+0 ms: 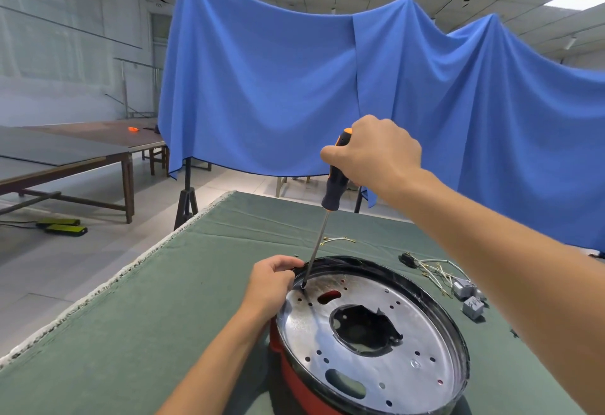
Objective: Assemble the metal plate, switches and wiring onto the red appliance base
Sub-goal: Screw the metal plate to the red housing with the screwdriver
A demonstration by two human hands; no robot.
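Perforated metal plate seated in tilted red appliance base, grey switches, possibly wired, alongside.

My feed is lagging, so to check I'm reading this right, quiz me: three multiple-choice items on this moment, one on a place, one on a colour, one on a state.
1. Where does the screwdriver tip sit?
A. in the plate's big central opening
B. at a hole near the far left edge of the metal plate
C. on the green cloth

2. What colour is the appliance base under the plate?
A. red
B. yellow
C. white

3. What is the left hand doing?
A. lying flat on the cloth
B. holding the wiring
C. gripping the black rim beside the tip

Answers: 1 B, the shaft ends at a small hole by the rim. 2 A, red shows below the rim. 3 C, its fingers curl over the rim while the right hand grips the handle.
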